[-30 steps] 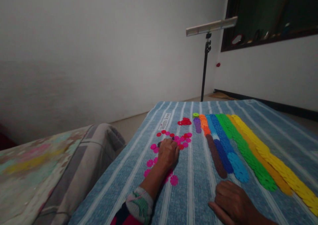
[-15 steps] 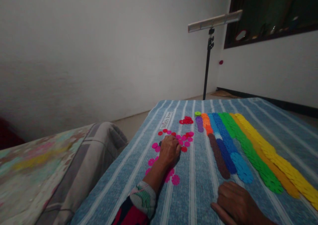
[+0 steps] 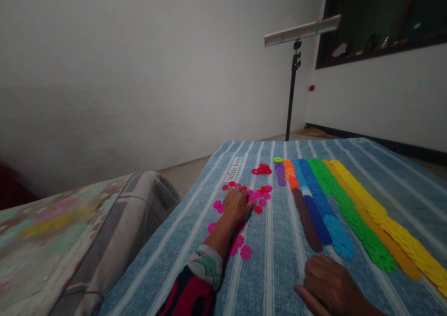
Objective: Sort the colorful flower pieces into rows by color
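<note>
My left hand (image 3: 236, 205) reaches out over a loose scatter of pink and red flower-shaped discs (image 3: 260, 195) on a blue striped cloth (image 3: 272, 246). Its fingers are curled down among the discs; what they hold is hidden. My right hand (image 3: 328, 285) rests on the cloth near the front edge, fingers bent and pressed down, just below the brown disc row (image 3: 306, 220). A small red disc pile (image 3: 261, 170) lies farther out.
Rows of overlapping discs run across the cloth: purple (image 3: 280, 174), orange (image 3: 289, 172), blue (image 3: 331, 227), green (image 3: 352, 216), yellow (image 3: 387, 220). A light stand (image 3: 292, 88) is beyond the table. A folded grey and patterned blanket (image 3: 104, 241) lies at left.
My left hand has slid a little farther out into the pink and red discs. My right hand has stayed where it was.
</note>
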A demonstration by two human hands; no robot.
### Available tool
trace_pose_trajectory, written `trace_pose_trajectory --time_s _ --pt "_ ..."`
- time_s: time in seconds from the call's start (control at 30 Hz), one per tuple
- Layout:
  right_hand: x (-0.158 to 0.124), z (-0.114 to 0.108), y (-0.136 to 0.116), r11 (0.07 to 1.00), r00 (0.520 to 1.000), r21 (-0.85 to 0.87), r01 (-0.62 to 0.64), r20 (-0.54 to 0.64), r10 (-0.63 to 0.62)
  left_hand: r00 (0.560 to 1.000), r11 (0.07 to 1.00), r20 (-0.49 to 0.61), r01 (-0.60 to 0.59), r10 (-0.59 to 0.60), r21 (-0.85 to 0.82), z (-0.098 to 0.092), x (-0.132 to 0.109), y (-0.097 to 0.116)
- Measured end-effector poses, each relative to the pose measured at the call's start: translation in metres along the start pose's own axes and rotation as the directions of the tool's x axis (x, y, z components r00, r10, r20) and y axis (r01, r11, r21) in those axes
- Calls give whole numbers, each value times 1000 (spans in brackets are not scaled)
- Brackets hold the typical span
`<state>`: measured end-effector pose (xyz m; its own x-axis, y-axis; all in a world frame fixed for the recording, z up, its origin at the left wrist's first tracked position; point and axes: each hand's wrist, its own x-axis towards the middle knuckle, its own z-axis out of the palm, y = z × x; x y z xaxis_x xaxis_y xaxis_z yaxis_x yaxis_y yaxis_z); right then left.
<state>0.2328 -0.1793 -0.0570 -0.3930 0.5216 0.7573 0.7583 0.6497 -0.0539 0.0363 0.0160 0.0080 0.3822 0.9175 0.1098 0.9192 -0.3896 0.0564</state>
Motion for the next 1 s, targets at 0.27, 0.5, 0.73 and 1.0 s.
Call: trace_pose_trajectory --time_s 0.27,0.5,0.73,1.0 --pt "2 -3 -3 1000 999 16 -18 29 18 999 997 6 54 -54 -47 3 -1 0" --pt "1 -5 -3 999 998 30 -25 64 23 1000 989 -4 30 -30 -142 6 0 0" --pt "0 -5 -3 999 997 31 -32 69 30 1000 990 21 -10 13 -141 6 2 -2" --pt "2 -6 -4 999 998 29 -42 57 40 999 992 38 10 -5 -123 2 1 1"
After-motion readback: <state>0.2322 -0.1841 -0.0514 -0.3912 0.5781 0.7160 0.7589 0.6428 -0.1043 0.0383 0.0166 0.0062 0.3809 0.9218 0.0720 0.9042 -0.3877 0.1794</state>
